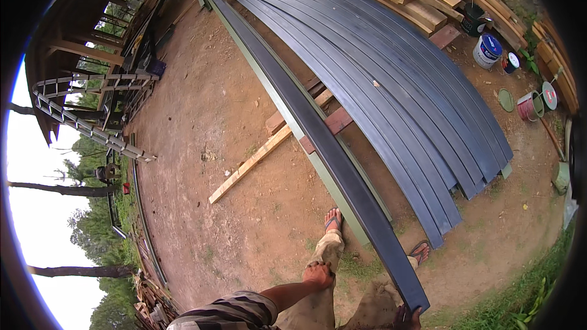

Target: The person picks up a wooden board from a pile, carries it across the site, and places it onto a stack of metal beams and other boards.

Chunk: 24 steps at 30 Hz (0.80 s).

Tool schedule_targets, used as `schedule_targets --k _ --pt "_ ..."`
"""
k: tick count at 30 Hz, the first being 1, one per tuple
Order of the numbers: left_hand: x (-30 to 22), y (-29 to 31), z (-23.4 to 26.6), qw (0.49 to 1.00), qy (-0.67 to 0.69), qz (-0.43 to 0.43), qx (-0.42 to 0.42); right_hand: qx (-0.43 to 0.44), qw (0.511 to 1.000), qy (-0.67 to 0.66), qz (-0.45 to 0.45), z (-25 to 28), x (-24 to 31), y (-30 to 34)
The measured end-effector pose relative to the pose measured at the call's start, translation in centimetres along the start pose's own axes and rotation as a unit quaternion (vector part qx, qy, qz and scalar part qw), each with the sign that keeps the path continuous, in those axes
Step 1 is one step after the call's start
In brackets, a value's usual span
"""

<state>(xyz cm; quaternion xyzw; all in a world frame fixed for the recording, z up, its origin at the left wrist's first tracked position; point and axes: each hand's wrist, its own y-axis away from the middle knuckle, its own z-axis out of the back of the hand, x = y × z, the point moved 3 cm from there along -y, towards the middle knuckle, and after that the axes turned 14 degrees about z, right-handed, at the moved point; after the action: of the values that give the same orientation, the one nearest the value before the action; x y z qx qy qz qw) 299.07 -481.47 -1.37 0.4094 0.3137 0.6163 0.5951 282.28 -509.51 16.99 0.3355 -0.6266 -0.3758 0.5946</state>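
A long dark grey beam (318,140) runs from the far top left to my knees at the lower right; I cannot tell what it is made of. My right hand (414,319) is closed on its near end, partly hidden beneath and beside it. Resting on the knee of my light, stained trousers (330,247) is my left hand (320,275), with nothing seen in it. Green beams (335,198) lie along both sides of the dark one. Under them a reddish-brown crosspiece (338,121) shows.
Many dark grey beams (391,116) lie side by side to the right. Beyond them are timber planks (422,12), a blue-and-white bucket (487,50) and an open paint can (531,106). A pale timber length (251,164) lies on the dirt. A ladder (92,128) stands far left.
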Motion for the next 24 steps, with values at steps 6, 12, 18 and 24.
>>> schedule_targets --k 6,12,18,24 --pt "-0.8 0.7 0.9 1.0 0.003 -0.008 0.002 0.015 0.998 0.035 -0.054 5.4 -6.3 -2.6" --pt "-0.1 0.9 1.4 1.0 0.015 0.003 0.021 0.02 0.999 0.048 -0.012 7.1 -12.7 -10.1" --pt "0.6 0.3 2.1 1.0 0.004 0.007 -0.002 0.132 0.979 0.018 0.154 -7.2 -5.0 -4.9" --pt "0.5 2.6 1.6 0.999 0.022 0.024 -0.003 0.419 0.862 0.201 0.202 -12.9 -4.9 1.9"
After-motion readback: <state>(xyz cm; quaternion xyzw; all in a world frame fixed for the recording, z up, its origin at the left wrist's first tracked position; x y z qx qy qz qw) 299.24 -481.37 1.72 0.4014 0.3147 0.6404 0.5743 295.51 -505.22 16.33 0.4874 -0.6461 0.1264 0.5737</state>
